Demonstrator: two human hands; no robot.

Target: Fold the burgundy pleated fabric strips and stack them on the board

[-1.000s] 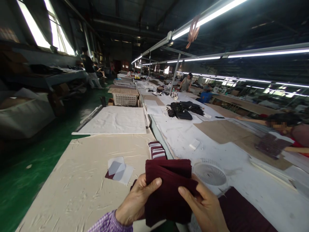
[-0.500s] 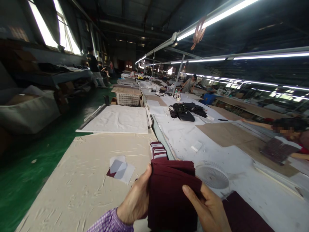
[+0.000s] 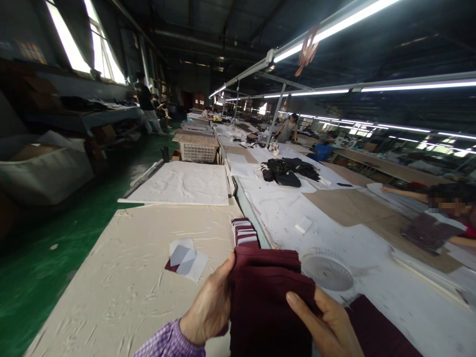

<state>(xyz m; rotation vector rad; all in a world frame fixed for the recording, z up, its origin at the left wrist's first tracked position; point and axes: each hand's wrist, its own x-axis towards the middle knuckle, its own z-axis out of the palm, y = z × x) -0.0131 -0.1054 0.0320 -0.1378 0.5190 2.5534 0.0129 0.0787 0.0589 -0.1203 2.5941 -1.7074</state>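
Observation:
Both my hands hold a stack of dark maroon fabric pieces (image 3: 267,297) upright just above the table's near edge. My left hand (image 3: 210,310) grips its left side, thumb along the edge. My right hand (image 3: 325,322) clasps the right side, thumb across the front. Behind the stack stands a pile of maroon pieces with white sheets between them (image 3: 244,233). More maroon cloth (image 3: 375,329) lies flat at my right. White paper slips over a maroon scrap (image 3: 185,258) lie on the beige table (image 3: 130,267) to the left.
A white fan (image 3: 327,272) lies face up right of the stack. A person (image 3: 446,208) leans over the white cutting table (image 3: 282,208) at the right. Black garments (image 3: 288,171) and a white basket (image 3: 197,151) sit farther back. Green floor runs along the left.
The stack has been squared up and dropped slightly. My left thumb slid from the front of the fabric to its left edge, and my right hand shifted a little lower and right.

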